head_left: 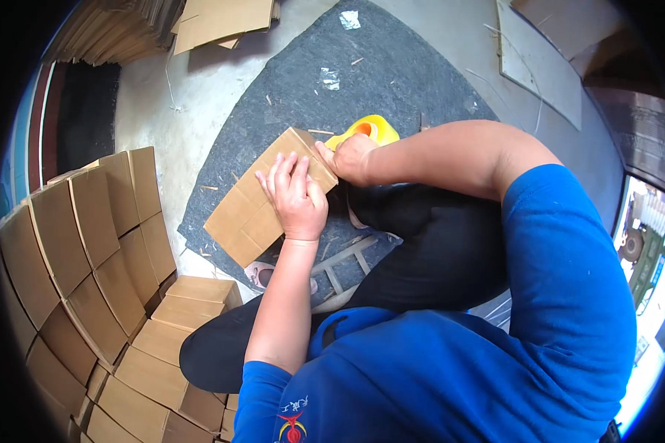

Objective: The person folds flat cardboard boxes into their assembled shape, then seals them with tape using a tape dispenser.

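Note:
A closed brown cardboard box [247, 214] lies at a slant in front of me. My left hand [297, 201] rests on its upper face, fingers stretched out and slightly apart. At the box's far right end, my right hand [353, 159] is closed on a yellow tape roll [383, 130] with an orange inner ring. The fingertips of that hand are against or very close to the box's end edge. Part of the roll is hidden behind the right hand, and I cannot make out a loose strip of tape.
Stacked cardboard boxes [96, 221] rise on the left, with more boxes [162, 340] beside my leg. A dark mat [310, 81] with scraps covers the floor. Flat cardboard [222, 22] lies at the back. A low stool frame [347, 269] shows between my legs.

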A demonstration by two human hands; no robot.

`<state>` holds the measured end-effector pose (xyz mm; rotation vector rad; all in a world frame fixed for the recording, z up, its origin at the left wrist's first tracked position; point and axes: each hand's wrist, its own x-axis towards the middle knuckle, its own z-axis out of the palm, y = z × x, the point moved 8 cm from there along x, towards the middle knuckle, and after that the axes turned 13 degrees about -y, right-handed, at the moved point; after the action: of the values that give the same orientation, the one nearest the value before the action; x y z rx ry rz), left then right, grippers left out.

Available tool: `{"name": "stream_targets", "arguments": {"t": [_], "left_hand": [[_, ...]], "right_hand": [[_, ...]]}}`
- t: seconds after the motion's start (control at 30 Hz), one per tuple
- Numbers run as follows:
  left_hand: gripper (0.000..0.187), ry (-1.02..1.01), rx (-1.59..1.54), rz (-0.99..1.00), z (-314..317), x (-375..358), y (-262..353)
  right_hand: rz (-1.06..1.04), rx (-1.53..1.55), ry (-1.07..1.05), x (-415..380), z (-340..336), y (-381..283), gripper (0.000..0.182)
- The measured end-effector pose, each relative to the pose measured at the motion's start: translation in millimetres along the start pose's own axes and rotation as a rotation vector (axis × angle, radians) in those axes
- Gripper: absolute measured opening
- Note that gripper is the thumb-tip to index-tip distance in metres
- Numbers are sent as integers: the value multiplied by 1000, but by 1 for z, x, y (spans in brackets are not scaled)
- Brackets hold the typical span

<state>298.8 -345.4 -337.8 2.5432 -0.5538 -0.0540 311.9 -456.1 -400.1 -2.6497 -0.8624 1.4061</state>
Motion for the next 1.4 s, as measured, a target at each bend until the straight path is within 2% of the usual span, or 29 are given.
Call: {"name": "stream_targets", "arguments": {"t": [0.03,0.07,0.13,0.17,0.23,0.27,0.37,0.4,0.43,0.5,0.53,0.57,0.63,0.67,0.73,0.8,0.83,0.87,0.97,1.07,1.17,1.23,1.33,1.37,1.4], "left_hand": [[28,-3,28,0,1,0,2],[28,-12,28,12,3,1,2],[29,-23,47,25,4,-1,0],[29,-25,49,17,5,-4,1],[33,-98,187,29,6,-2,14],[45,-201,252,5,12,-3,12],[65,-353,287,-64,18,-12,15],[66,-368,285,-79,17,-12,15],[68,-391,272,-93,17,-11,14],[67,-353,222,-76,16,-13,11],[66,-332,198,-59,14,-13,10],[63,-299,183,-36,10,-15,9],[59,-242,152,-18,5,-17,7],[53,-189,140,-8,0,-18,8],[50,-149,116,-16,-2,-20,5],[49,-124,118,-1,-5,-21,5],[50,-136,126,3,-6,-23,3],[50,-121,138,-12,-12,-29,-3],[57,-156,186,-258,-34,-51,-43],[63,-166,256,-497,-68,-89,-98],[65,-202,112,-760,-95,-124,-128],[65,-184,-141,-892,-86,-145,-150],[66,-122,-534,-923,-52,-162,-155],[66,-9,-532,-914,-49,-165,-154],[66,0,-538,-897,-46,-163,-155]], "right_hand": [[-24,-89,-22,4,7,0,59],[-17,-77,-19,9,8,9,59],[8,-260,-110,6,-3,19,42],[77,-242,16,2,-13,35,32],[224,-163,284,-6,-22,79,33],[257,-161,276,-14,-22,97,36],[328,-73,372,-30,11,138,47],[319,-26,431,-32,28,144,48],[322,87,389,-32,44,147,54],[313,158,437,-23,91,150,70],[444,269,328,-23,101,147,69],[447,281,303,-16,107,143,62],[361,219,561,-25,65,108,51],[264,361,725,-29,39,92,45],[-155,909,661,-16,3,65,56],[-379,908,532,-16,-21,29,65],[-397,903,441,-6,-17,21,71],[-363,882,450,0,-14,22,72],[-368,894,453,4,-18,16,74],[-251,1023,364,1,-12,16,76],[-249,1051,343,10,-8,21,77],[-251,1043,308,7,-17,16,76],[-169,1074,239,4,-11,18,70],[-200,1115,229,0,-8,16,68],[-231,1157,217,-2,-4,15,66]]}}
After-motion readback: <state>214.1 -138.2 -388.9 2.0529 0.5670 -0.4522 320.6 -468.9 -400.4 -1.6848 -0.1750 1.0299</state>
